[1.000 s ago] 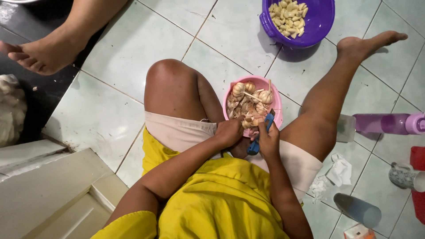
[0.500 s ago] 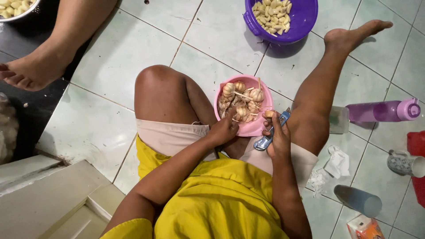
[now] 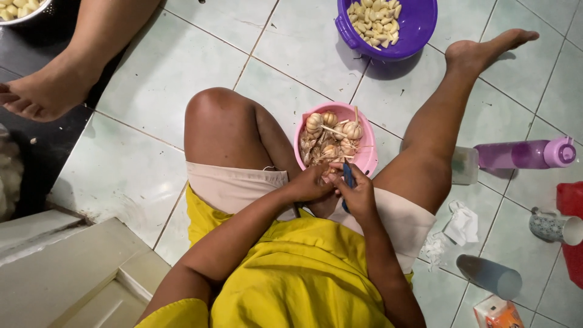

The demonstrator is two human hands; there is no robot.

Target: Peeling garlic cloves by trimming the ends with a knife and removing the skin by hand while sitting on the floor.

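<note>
Holding 1 blue knife (image 3: 348, 176) | 2 hands (image 3: 358, 194) | 1 pink bowl (image 3: 364, 159)

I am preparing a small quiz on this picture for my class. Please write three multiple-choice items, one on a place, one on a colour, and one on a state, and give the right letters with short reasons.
1. Where is the pink bowl of whole garlic bulbs?
A. On the floor between the person's legs
B. On a table
C. Inside the purple bowl

2. What colour is the bowl that holds the peeled garlic cloves?
A. Green
B. Purple
C. White

3. In what state is the purple bottle?
A. Standing upright
B. Held in a hand
C. Lying on its side on the tiles

Answers:
1. A, since it sits on the tiled floor between the knees, just ahead of the left hand and right hand, which holds a blue-handled tool.
2. B, since the purple bowl holds the cloves.
3. C, since it lies flat by the right leg, in no hand.
</note>
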